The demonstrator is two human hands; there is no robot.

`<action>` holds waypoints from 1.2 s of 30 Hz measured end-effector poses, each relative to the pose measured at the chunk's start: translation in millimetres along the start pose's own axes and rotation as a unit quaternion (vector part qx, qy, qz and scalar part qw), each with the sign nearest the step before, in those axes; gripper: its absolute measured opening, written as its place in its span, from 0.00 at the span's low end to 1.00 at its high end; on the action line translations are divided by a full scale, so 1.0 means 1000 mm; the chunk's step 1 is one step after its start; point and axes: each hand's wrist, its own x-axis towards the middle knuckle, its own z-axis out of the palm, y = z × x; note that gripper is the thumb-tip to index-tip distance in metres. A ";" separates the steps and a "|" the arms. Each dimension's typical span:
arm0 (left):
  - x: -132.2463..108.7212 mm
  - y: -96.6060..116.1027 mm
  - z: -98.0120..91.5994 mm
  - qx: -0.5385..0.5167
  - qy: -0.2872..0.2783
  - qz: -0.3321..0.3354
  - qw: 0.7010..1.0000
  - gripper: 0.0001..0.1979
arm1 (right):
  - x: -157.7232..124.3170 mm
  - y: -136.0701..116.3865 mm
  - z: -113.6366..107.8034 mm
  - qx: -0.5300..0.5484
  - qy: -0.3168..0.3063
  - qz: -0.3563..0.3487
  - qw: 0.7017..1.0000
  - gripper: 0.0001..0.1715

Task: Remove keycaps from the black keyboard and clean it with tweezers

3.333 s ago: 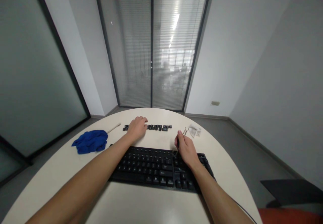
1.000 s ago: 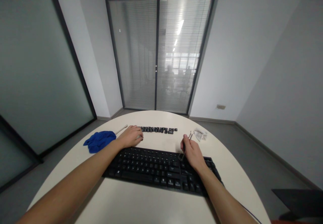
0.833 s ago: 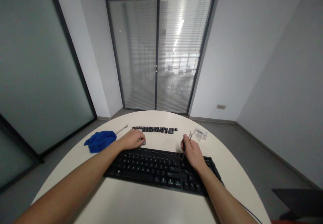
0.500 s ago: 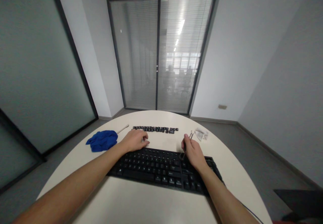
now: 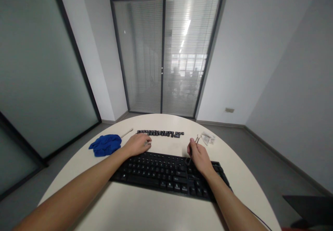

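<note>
A black keyboard (image 5: 166, 172) lies on the round white table (image 5: 145, 210) in front of me. My left hand (image 5: 137, 144) sits just behind its top left edge with fingers curled; what they pinch, perhaps a small keycap, is too small to name. My right hand (image 5: 199, 156) is closed round a wire keycap puller (image 5: 189, 159), whose loop rests over the keyboard's upper right keys. A row of loose black keycaps (image 5: 160, 133) lies on the table beyond both hands.
A crumpled blue cloth (image 5: 105, 145) lies at the left with a thin pale stick (image 5: 126, 133) beside it. A small clear plastic packet (image 5: 208, 138) sits at the far right. A cable runs off the keyboard's right end. Glass doors with blinds stand behind the table.
My left hand has drawn back from the row of keycaps toward the keyboard's top edge. My right hand has stayed in place with the puller.
</note>
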 end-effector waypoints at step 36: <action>0.028 -0.034 0.015 0.048 0.038 -0.065 0.996 0.08 | -0.001 0.000 0.000 0.008 -0.009 0.002 1.000 0.37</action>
